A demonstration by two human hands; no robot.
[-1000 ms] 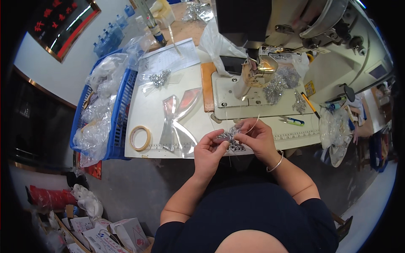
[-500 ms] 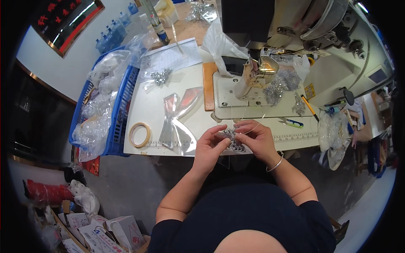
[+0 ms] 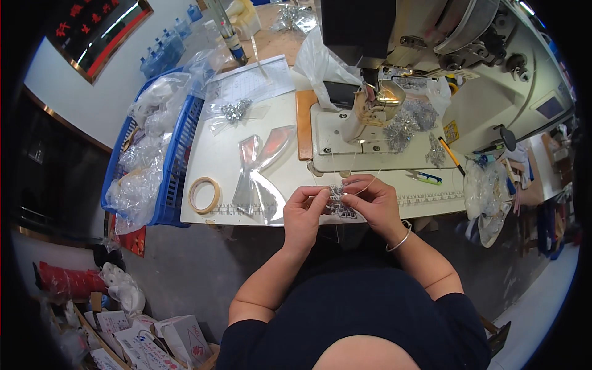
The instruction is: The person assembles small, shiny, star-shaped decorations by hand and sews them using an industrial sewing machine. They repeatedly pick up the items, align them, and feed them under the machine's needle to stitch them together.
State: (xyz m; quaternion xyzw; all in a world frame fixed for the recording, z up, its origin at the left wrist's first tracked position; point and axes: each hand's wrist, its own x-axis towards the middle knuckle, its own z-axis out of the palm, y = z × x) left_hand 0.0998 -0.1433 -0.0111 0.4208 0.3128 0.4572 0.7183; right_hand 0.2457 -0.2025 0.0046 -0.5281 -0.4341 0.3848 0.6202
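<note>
Head view looks down on a person in a dark top, forearms rising from the lower edge to the near rim of a white table point(image 3: 216, 166). Both hands meet over that edge on one small silver sequined piece point(image 3: 338, 202) — the left hand point(image 3: 302, 213) has its fingers pinched shut on the piece's left side, and the right hand point(image 3: 370, 200), with a thin bangle point(image 3: 399, 237) at the wrist, is closed on its right side, thumb and fingertips pressed together. A fine thread loops up from the piece past the right hand's fingers. Just left of the hands lies a clear plastic bow-shaped sheet point(image 3: 262, 172), and further left a roll of tape point(image 3: 204, 195) sits flat on the table. To the right, near the table's ruler edge, rests a small blue and green tool point(image 3: 425, 178). Beyond the hands stands a sewing machine point(image 3: 382, 117), its white bed carrying more silver sequined pieces point(image 3: 404, 126). A clear bag with a silver piece inside point(image 3: 235, 111) lies further back on the left — beside it, a blue crate point(image 3: 176, 160) filled with plastic bags hangs off the table's left edge.
</note>
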